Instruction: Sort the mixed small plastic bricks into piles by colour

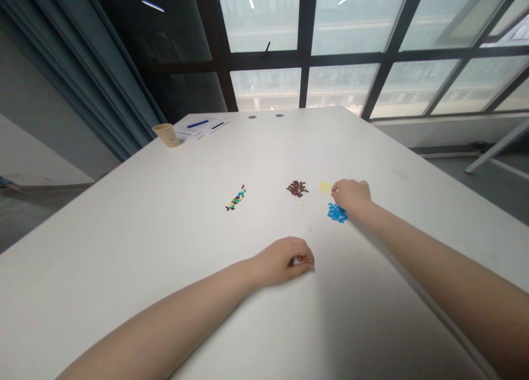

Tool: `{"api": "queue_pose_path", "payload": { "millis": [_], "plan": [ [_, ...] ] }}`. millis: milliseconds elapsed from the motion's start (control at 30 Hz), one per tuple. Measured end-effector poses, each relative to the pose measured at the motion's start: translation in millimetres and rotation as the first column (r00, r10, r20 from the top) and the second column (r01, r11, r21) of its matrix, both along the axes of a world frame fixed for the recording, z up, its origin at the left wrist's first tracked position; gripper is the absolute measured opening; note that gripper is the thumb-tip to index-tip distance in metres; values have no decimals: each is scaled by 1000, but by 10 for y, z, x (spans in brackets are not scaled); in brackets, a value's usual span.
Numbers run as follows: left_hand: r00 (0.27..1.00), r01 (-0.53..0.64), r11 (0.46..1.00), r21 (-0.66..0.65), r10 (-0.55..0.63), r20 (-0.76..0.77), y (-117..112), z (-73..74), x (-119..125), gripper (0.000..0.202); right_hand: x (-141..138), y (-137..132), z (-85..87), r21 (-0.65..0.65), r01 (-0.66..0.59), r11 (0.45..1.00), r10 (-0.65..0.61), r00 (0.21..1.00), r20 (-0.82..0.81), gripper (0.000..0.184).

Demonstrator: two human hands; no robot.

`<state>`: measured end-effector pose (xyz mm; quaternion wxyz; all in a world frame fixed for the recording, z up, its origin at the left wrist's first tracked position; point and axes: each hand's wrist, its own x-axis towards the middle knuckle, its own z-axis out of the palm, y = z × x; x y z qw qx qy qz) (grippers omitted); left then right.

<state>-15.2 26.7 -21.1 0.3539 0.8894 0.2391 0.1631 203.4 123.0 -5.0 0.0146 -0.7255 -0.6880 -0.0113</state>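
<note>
Small coloured beads lie in piles on a white table (165, 248). A mixed-colour strip (236, 199) sits at the centre, a brown pile (297, 188) to its right, then a pale yellow pile (324, 186) and a blue pile (336, 213). My right hand (351, 195) rests with its fingers closed in a pinch at the edge of the yellow pile, just above the blue pile. Nearer to me, my left hand (285, 261) lies on the table with fingers curled in; whether it holds anything is hidden. A few pale beads (306, 224) lie between the hands.
A paper cup (166, 134) stands at the far left corner, beside papers with a blue pen (198, 124). Two round grommets (265, 116) sit at the far edge. Large windows are behind the table, a curtain to the left.
</note>
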Motion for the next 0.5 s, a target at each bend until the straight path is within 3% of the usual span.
{"api": "queue_pose_path", "payload": {
  "millis": [367,433,500],
  "plan": [
    [1000,21,1000,-12,-21,-7,-26,24,1,17,-90,85,-32,-12,53,999,-52,996,77,23],
    [998,-60,998,-15,60,-16,45,60,-52,19,-81,18,16,4,39,999,-40,996,76,24],
    [961,-274,960,55,275,-23,220,94,-195,23,-84,-118,85,24,5,1000,-7,997,75,27]
  ]
}}
